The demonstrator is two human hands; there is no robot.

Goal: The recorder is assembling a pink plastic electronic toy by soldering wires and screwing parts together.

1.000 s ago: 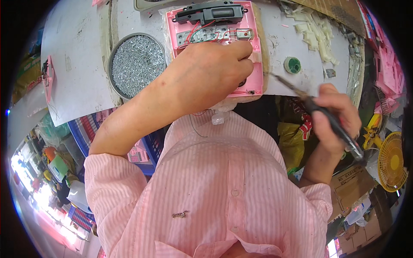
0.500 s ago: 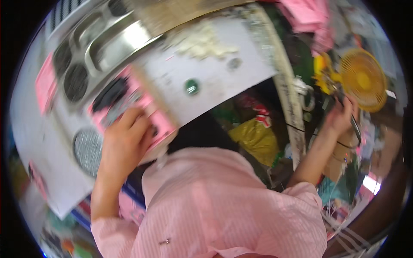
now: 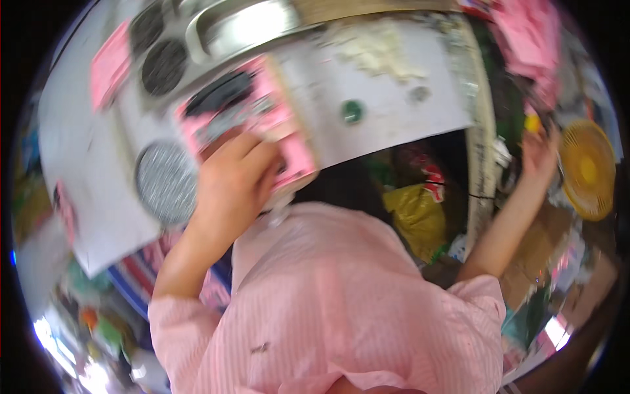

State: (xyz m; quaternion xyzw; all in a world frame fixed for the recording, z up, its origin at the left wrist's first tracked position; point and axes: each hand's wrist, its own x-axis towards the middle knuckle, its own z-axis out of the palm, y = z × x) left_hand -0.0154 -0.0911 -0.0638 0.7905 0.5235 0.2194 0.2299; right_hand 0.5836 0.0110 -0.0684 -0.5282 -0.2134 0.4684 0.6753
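A pale tabletop (image 3: 410,121) carried a steel compartment tray (image 3: 202,65) and cream-coloured pieces (image 3: 377,49).
The pieces lay heaped right of the tray; a crumpled yellow bag (image 3: 418,220) showed below the tabletop's edge, a yellow fan (image 3: 588,172) farther right.

One wide fisheye view looks steeply down from close above the shirt (image 3: 321,289), taking in the table (image 3: 420,121) far side, fan (image 3: 588,172) right.

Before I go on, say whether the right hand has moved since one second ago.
Yes: the right hand moved rightward, away from the white tabletop, toward the yellow fan.
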